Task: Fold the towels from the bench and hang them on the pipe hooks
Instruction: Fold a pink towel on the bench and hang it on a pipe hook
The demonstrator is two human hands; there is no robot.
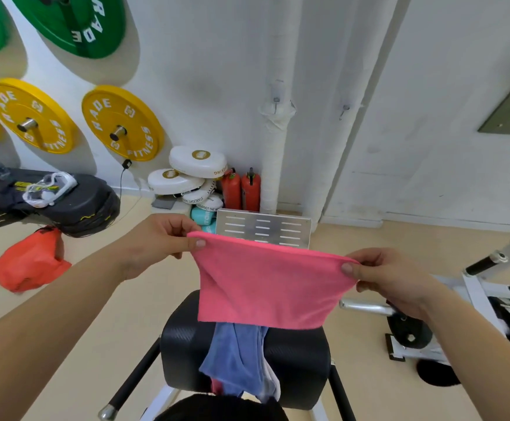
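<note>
A pink towel (266, 287) hangs doubled over in the air above the black padded bench (299, 357). My left hand (159, 241) pinches its upper left corner and my right hand (390, 278) pinches its upper right corner, holding the top edge stretched between them. A blue towel (232, 357) lies crumpled on the bench under the pink one, with a bit of white cloth beside it. Two small metal hooks (276, 102) (344, 110) stick out from the white wrapped pipes on the wall ahead, both bare.
Yellow and green weight plates (122, 123) hang on the left wall. White boxing pads (197, 161), two red extinguishers (241, 189) and a slotted metal plate (263, 227) stand near the pipe base. An orange bag (29, 262) lies on the floor left; a white machine frame (472, 287) stands right.
</note>
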